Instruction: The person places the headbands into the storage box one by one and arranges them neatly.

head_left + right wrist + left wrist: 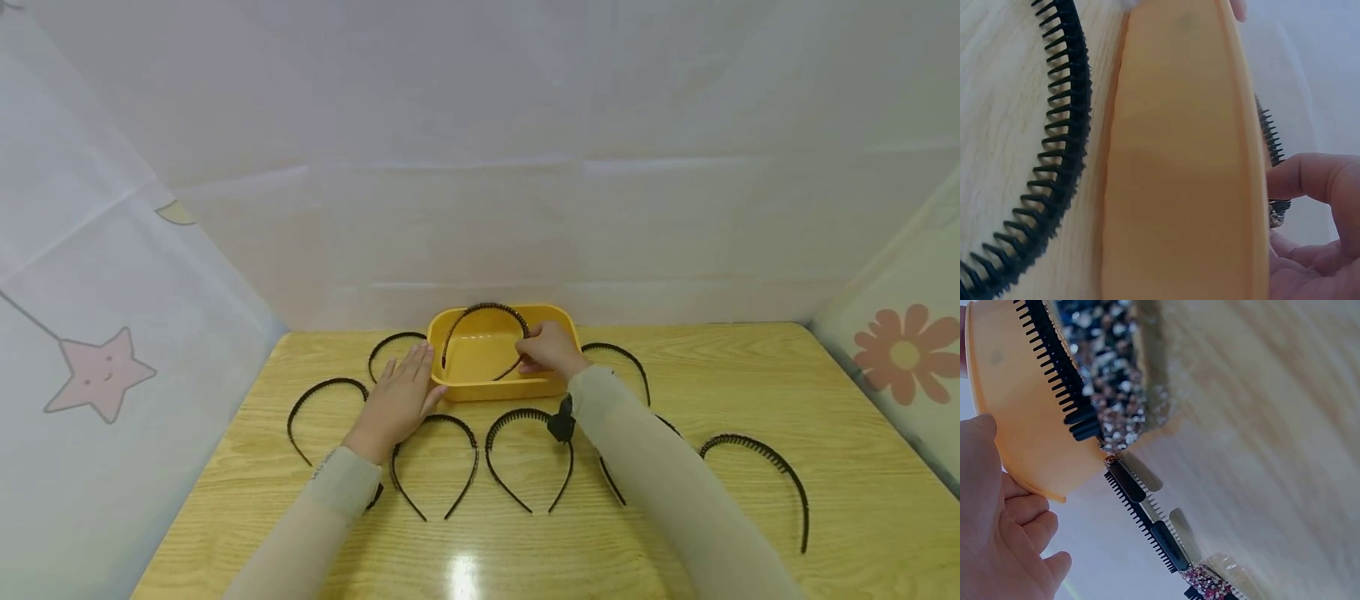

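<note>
A yellow plastic bin point(502, 390) stands at the back of the table. My right hand point(551, 348) reaches over its front rim and pinches a black toothed headband point(487, 306) by one side. This headband stands arched in the bin's opening, its ends pointing down. Against the bin's left side rests my left hand point(397, 400), fingers extended and thumb near the front corner. In the right wrist view, the bin wall hides part of the held headband point(1267, 128). The left wrist view shows the left thumb and fingers point(1038, 531) at the bin's edge.
Several black headbands lie around the bin on the wooden table point(465, 542). One headband point(525, 412) with a dark bow is in front; another headband point(787, 467) lies far right. A sparkly headband point(1119, 381) appears close up in the left wrist view. White sheeting point(450, 208) hangs behind.
</note>
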`<control>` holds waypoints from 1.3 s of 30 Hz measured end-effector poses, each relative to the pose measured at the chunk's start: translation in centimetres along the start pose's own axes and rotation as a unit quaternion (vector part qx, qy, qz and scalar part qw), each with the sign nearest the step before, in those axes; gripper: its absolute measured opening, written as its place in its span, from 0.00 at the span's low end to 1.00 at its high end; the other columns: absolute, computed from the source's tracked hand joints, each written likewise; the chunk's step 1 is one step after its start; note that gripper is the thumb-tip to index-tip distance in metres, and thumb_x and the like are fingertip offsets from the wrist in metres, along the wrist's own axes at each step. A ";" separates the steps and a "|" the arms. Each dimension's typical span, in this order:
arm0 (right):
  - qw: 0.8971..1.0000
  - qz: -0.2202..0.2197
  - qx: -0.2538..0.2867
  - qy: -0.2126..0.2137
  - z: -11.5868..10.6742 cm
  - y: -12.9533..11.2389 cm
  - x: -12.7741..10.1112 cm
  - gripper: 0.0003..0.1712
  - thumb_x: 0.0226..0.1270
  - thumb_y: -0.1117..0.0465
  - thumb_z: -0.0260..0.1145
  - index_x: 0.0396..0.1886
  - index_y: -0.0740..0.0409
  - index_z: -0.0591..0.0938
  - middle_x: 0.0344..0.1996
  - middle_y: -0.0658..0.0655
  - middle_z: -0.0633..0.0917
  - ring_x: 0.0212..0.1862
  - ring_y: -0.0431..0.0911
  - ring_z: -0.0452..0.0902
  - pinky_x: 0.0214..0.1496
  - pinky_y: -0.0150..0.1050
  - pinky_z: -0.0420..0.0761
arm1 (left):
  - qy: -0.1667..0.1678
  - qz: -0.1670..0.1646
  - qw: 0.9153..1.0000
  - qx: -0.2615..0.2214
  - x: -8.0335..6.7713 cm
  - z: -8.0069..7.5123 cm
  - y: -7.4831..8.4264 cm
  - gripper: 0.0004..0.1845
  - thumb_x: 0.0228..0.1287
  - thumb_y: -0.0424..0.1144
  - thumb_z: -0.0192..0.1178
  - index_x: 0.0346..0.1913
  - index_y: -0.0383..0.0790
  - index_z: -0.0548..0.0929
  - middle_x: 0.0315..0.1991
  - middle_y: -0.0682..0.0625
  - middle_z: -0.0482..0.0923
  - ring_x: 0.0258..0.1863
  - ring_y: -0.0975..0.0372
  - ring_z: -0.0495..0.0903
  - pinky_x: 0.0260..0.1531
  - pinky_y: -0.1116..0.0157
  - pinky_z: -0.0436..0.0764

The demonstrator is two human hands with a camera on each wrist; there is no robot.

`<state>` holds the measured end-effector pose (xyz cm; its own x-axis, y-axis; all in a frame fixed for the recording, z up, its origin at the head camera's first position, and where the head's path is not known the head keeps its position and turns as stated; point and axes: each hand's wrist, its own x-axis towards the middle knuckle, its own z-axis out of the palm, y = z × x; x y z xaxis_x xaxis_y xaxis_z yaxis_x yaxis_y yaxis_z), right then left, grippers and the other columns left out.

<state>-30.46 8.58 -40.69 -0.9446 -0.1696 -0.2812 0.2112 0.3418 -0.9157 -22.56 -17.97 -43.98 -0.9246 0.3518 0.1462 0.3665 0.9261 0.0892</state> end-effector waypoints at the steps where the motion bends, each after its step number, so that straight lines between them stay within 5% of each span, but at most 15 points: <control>1: 1.000 0.001 -0.008 0.001 -0.1 0.0 -0.1 0.04 0.70 0.68 0.62 0.38 0.66 0.75 0.37 0.64 0.82 0.26 0.46 0.85 0.34 0.36 0.89 | 0.000 0.001 1.000 0.000 0.0 0.0 0.0 0.40 0.81 0.57 0.44 0.79 0.29 0.53 0.80 0.37 0.51 0.79 0.47 0.51 0.77 0.44 0.49; 3: 1.000 0.002 -0.024 -0.001 -0.3 -0.1 -0.3 0.14 0.70 0.68 0.62 0.24 0.59 0.70 0.32 0.62 0.82 0.25 0.45 0.85 0.33 0.36 0.88 | 0.000 0.001 1.000 0.000 0.0 0.0 0.0 0.40 0.81 0.57 0.44 0.79 0.29 0.53 0.80 0.37 0.51 0.79 0.47 0.51 0.77 0.44 0.49; 6: 1.000 0.005 -0.030 -0.007 -0.7 0.0 -0.5 0.19 0.69 0.68 0.63 0.19 0.56 0.70 0.28 0.62 0.84 0.23 0.45 0.85 0.32 0.35 0.88 | -0.002 0.002 1.000 0.000 0.1 0.1 0.0 0.40 0.81 0.57 0.44 0.79 0.29 0.53 0.80 0.37 0.51 0.79 0.48 0.51 0.77 0.44 0.49; 10: 0.999 0.004 -0.040 -0.017 -0.9 0.0 -0.8 0.10 0.69 0.68 0.64 0.27 0.60 0.74 0.30 0.63 0.84 0.24 0.45 0.85 0.32 0.36 0.88 | -0.002 -0.001 1.000 0.005 0.1 0.4 -0.2 0.40 0.81 0.57 0.45 0.79 0.30 0.53 0.80 0.37 0.51 0.79 0.48 0.51 0.77 0.44 0.51; 17: 0.995 0.001 -0.093 -0.019 -1.0 -0.1 -1.4 0.14 0.69 0.63 0.66 0.26 0.58 0.70 0.33 0.62 0.83 0.28 0.46 0.84 0.37 0.37 0.88 | -0.002 0.001 1.000 0.002 0.0 0.4 -0.2 0.40 0.81 0.57 0.45 0.79 0.29 0.53 0.80 0.37 0.51 0.79 0.47 0.51 0.77 0.43 0.49; 21: 0.992 -0.012 -0.126 -0.018 -1.2 -0.2 -1.8 0.14 0.73 0.59 0.66 0.43 0.69 0.81 0.42 0.67 0.85 0.37 0.50 0.86 0.40 0.37 0.88 | -0.001 0.000 1.000 0.000 -0.1 0.4 -0.2 0.40 0.81 0.57 0.45 0.79 0.29 0.53 0.80 0.37 0.51 0.79 0.47 0.51 0.77 0.43 0.49; 24: 0.989 -0.037 -0.145 -0.009 -1.6 -0.2 -2.2 0.17 0.75 0.59 0.64 0.51 0.70 0.82 0.46 0.69 0.85 0.41 0.54 0.87 0.41 0.40 0.89 | -0.005 -0.003 1.000 -0.003 0.0 0.5 -0.1 0.40 0.81 0.57 0.44 0.80 0.30 0.53 0.80 0.37 0.50 0.79 0.48 0.50 0.77 0.44 0.47; 30: 0.983 -0.112 -0.142 0.021 -2.9 0.2 -2.8 0.14 0.77 0.62 0.61 0.52 0.68 0.82 0.45 0.69 0.84 0.43 0.61 0.86 0.42 0.46 0.88 | -0.005 -0.006 1.000 -0.001 0.0 0.7 -0.1 0.40 0.81 0.58 0.44 0.80 0.30 0.52 0.80 0.38 0.49 0.80 0.48 0.50 0.77 0.45 0.46; 39: 0.959 -0.211 -0.158 0.102 -6.3 2.1 -2.9 0.10 0.75 0.64 0.61 0.48 0.65 0.84 0.37 0.64 0.85 0.35 0.53 0.83 0.36 0.40 0.85 | 0.000 -0.004 1.000 -0.009 0.0 0.5 0.1 0.40 0.81 0.57 0.45 0.80 0.30 0.53 0.80 0.38 0.49 0.79 0.48 0.50 0.77 0.45 0.47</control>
<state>-28.83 15.58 -40.05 -0.9657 -0.1806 0.1868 -0.2567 0.5519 -0.7934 -22.53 -17.81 -44.48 -0.9272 0.3452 0.1454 0.3616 0.9261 0.1072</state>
